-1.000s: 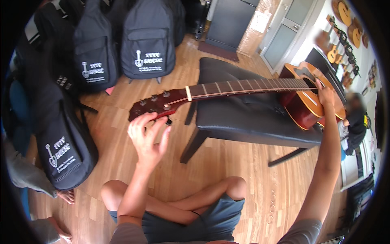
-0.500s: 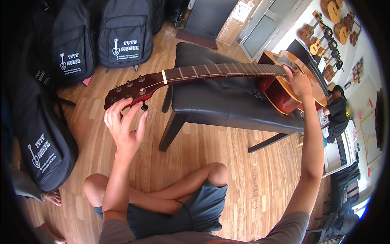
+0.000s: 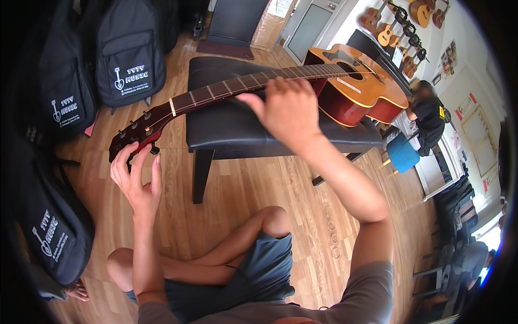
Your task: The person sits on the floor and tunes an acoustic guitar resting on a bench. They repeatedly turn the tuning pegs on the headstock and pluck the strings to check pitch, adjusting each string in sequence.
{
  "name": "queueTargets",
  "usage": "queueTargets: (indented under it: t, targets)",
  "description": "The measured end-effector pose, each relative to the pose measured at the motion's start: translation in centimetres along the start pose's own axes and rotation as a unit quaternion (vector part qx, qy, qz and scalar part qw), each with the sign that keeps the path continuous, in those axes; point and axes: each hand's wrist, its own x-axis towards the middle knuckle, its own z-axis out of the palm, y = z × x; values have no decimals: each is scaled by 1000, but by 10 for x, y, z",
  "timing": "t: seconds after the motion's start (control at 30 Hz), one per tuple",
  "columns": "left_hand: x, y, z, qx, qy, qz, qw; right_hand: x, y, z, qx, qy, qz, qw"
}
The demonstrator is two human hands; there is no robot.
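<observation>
An acoustic guitar (image 3: 386, 89) with an orange-brown top and dark red sides lies face up on a black padded bench (image 3: 237, 135). Its neck (image 3: 221, 89) reaches left past the bench, so the dark red headstock (image 3: 129, 129) hangs over the floor. At the headstock's near edge is my left hand (image 3: 137, 186), fingertips touching it by the tuning pegs, thumb stretched apart near a black peg button (image 3: 155, 149). My right hand (image 3: 291, 110) is over the near side of the neck, slightly blurred, thumb out to the left; its fingertips are partly hidden. A string runs along the neck.
Several black guitar bags (image 3: 129, 59) stand on the left. My crossed legs (image 3: 216, 267) are on the wood floor below the bench. At right a person (image 3: 429, 119) is near a blue stool (image 3: 403, 154). Small guitars (image 3: 386, 33) hang on the back wall.
My right hand has moved left from the soundhole to the middle of the neck. My left hand stays at the headstock. The whole view has shifted, so the guitar appears farther left.
</observation>
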Motion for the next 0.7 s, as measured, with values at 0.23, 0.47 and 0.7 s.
queueTargets:
  t: [0.23, 0.47, 0.7]
  targets:
    - [1, -1, -4, -4, -1, 4, 1000, 1, -42, 2, 80, 91, -77, 990]
    - [0, 0, -2, -11, -4, 0, 1000, 7, 50, 10, 332, -9, -134, 934]
    - [2, -2, -3, -5, 3, 1, 1000, 37, 162, 26, 459, -246, 104, 847]
